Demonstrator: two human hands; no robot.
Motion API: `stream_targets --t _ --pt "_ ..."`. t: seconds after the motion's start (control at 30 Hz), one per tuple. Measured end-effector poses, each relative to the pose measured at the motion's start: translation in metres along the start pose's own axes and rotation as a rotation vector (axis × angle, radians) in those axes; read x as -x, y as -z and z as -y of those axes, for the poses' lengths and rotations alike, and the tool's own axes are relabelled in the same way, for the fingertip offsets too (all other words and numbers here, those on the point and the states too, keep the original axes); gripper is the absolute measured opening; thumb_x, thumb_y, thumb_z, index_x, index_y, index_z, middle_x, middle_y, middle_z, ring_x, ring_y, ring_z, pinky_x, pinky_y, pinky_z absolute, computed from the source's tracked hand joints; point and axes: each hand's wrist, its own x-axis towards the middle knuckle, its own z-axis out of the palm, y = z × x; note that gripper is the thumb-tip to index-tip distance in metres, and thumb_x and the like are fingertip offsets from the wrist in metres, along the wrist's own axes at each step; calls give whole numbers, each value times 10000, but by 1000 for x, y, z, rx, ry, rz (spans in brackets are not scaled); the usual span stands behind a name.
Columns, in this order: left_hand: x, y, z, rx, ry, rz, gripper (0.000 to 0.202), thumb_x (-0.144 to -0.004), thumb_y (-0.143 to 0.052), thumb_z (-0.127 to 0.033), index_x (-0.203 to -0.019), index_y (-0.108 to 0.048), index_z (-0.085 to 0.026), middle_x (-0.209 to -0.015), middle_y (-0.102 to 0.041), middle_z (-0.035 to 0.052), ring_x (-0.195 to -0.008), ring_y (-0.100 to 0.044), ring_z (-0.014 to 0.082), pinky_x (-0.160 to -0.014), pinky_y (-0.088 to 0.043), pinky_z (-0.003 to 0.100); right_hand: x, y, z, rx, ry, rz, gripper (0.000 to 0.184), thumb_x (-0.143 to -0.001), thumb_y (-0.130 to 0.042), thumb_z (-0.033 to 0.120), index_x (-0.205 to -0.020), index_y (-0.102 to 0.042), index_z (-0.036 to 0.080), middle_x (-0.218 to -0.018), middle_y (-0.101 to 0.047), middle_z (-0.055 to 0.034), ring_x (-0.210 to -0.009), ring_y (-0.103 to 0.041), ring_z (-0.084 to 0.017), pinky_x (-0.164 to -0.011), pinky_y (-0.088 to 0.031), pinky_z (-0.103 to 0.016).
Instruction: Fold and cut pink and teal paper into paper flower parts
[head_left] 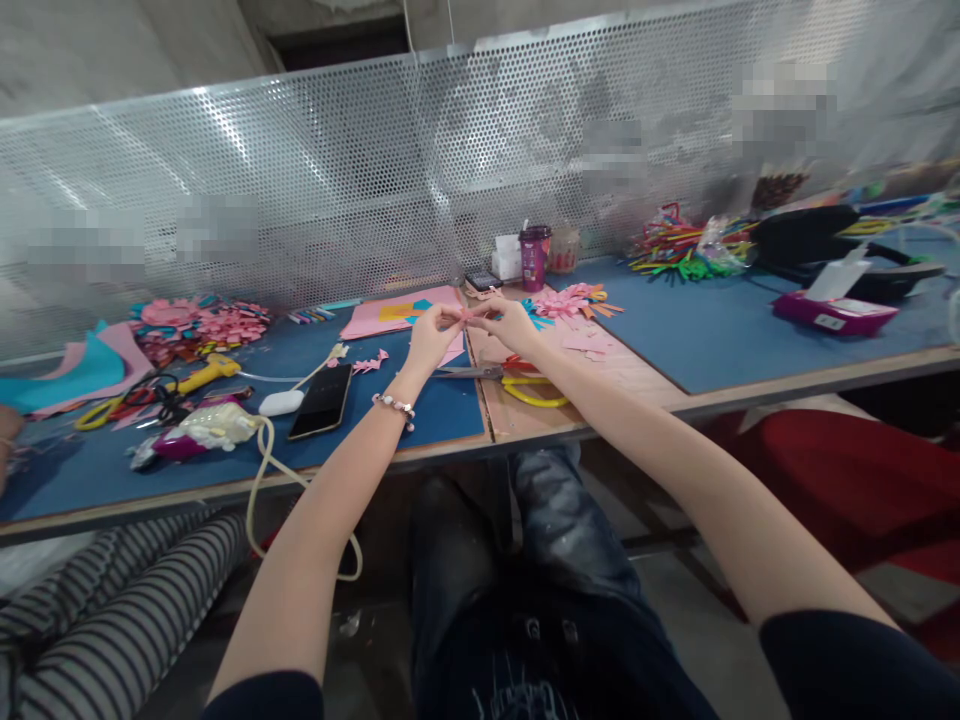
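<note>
Both my arms reach out over the table edge. My left hand (433, 335), with a bead bracelet on its wrist, and my right hand (510, 322) meet in the air and pinch a small pink paper piece (470, 316) between their fingertips. Under them lie pink paper sheets (390, 318) with a yellow and blue piece on top. Scissors with yellow handles (517, 382) rest on the wooden strip just below my right hand. A pink paper scrap (369, 362) lies left of my left hand.
A black phone (322, 400), a white charger (280, 403) and a glue gun (204, 374) lie on the blue mat (442, 410) at left. Pink paper flowers (199, 322) sit far left, a purple cup (534, 257) at the back. A person in striped clothing (112, 600) sits at left.
</note>
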Motion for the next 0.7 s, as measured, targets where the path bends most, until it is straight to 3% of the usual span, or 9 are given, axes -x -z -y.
stream_targets --t 0.3,0.7 --pt "1 -1 -3 44 85 6 275 -750 -785 -375 -833 -605 -183 -874 -688 61 -832 -656 186 -753 -523 323 0 3 4 -23 -48 21 370 -770 -736 516 -871 -750 160 -835 -713 -74 -724 -597 -166 -547 -493 -266" --pt "2 0 -7 66 82 17 262 -754 -782 -348 -836 -603 -177 -874 -685 58 -832 -657 178 -755 -522 317 -1 4 3 -57 -59 49 375 -772 -732 512 -881 -747 154 -847 -722 -76 -727 -609 -160 -549 -498 -254"
